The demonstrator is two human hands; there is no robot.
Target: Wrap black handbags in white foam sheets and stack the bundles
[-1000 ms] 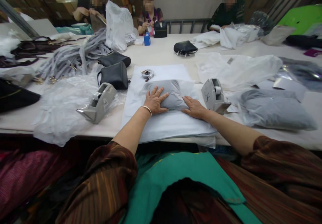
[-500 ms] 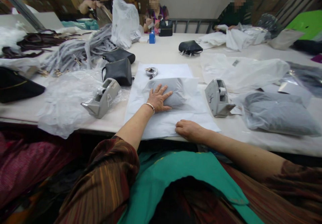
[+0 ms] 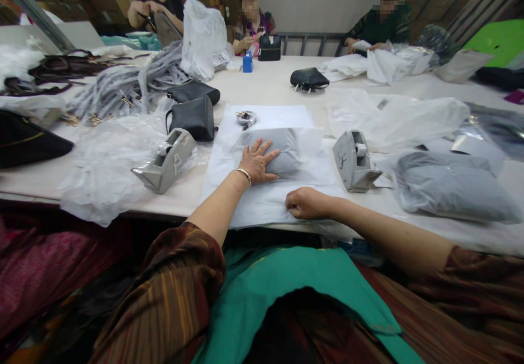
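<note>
My left hand (image 3: 257, 162) lies flat with spread fingers on a dark bundle (image 3: 289, 148) covered by thin translucent white wrapping. Beneath it, white paper sheets (image 3: 254, 206) reach to the table's front edge. My right hand (image 3: 306, 203) is closed at the right front part of the sheets, thumb against curled fingers; what it holds, if anything, is hidden. A coiled strap (image 3: 245, 118) with metal clips rests on the paper just beyond the bundle.
Grey tape dispensers stand at the left (image 3: 166, 162) and right (image 3: 355, 159) of the sheets. Black bags (image 3: 192, 118) sit behind the left one. A wrapped grey bundle (image 3: 450, 184) lies at right, crumpled plastic (image 3: 110, 162) at left. Several people work across the table.
My right hand has turned slightly and risen a little off the sheet's front, still closed. My left hand stays pressed on the bundle.
</note>
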